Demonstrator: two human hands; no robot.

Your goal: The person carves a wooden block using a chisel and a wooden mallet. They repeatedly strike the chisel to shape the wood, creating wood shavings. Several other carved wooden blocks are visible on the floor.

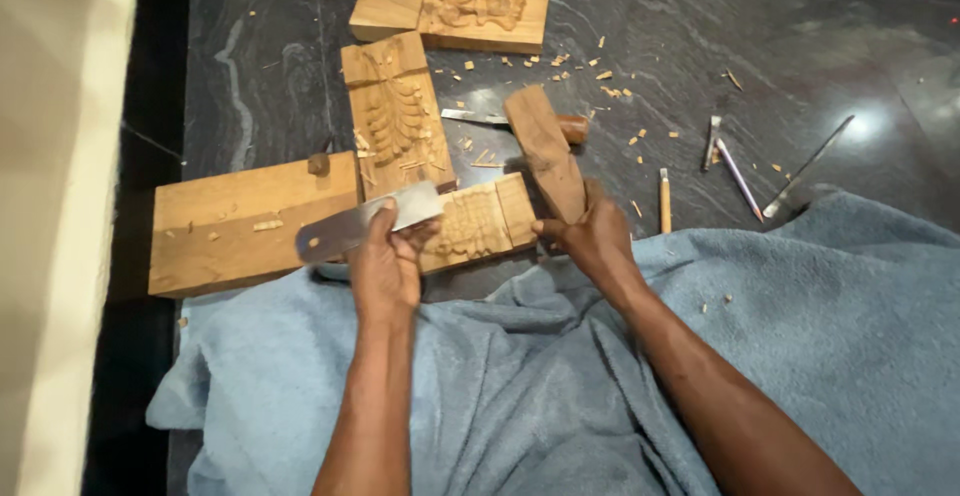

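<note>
My left hand grips a wide flat steel chisel blade, which lies slanted across a small carved wooden block. My right hand is closed around the handle of a wooden mallet, whose head points away from me above the block's right end. A large plain wooden plank lies to the left of the carved block and touches it.
Two more carved wooden panels, one upright and one lying across, rest on the dark stone floor. A chisel with a wooden handle, several thin carving tools and wood chips lie scattered. A blue towel covers my lap.
</note>
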